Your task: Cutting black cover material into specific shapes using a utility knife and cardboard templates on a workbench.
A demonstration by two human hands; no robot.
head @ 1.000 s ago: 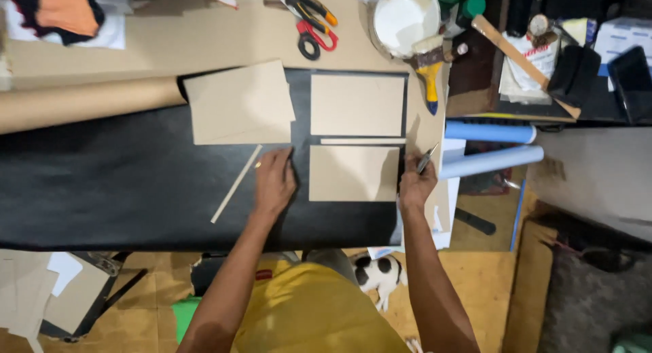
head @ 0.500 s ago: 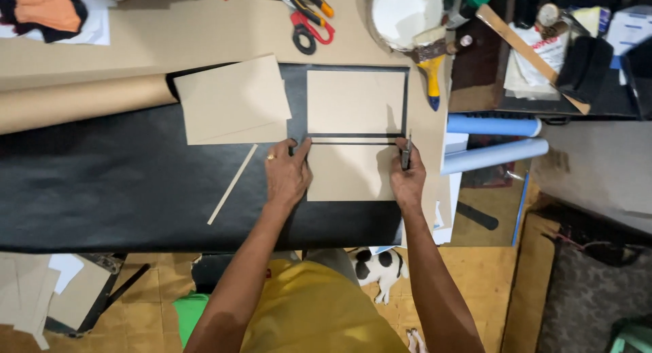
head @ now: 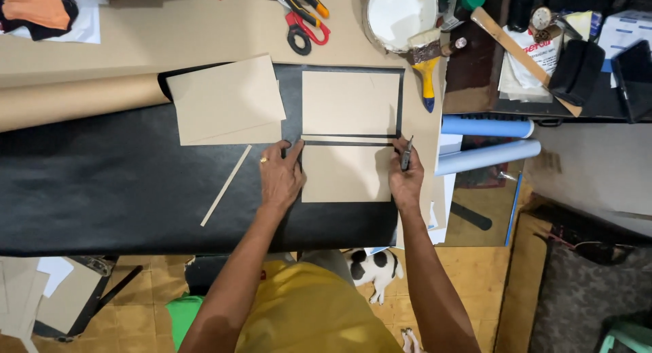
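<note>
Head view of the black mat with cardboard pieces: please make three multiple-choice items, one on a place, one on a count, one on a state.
1. Where does the thin cardboard strip lie?
A. between the two cardboard rectangles
B. on the scissors
C. under the brush
2. How many blue rolls lie right of the mat?
A. one
B. two
C. four
3. What does the right hand hold?
A. nothing
B. a brush
C. a thin dark tool

Answers: 1 A, the strip sits in the gap; 2 B, two rolls lie side by side; 3 C, the tool sticks out of its grip.

At frame centre, two rectangular cardboard panels lie on the black sheet covering the bench, one above the other; scissors lie above them, rolled paper tubes to the right.
</note>
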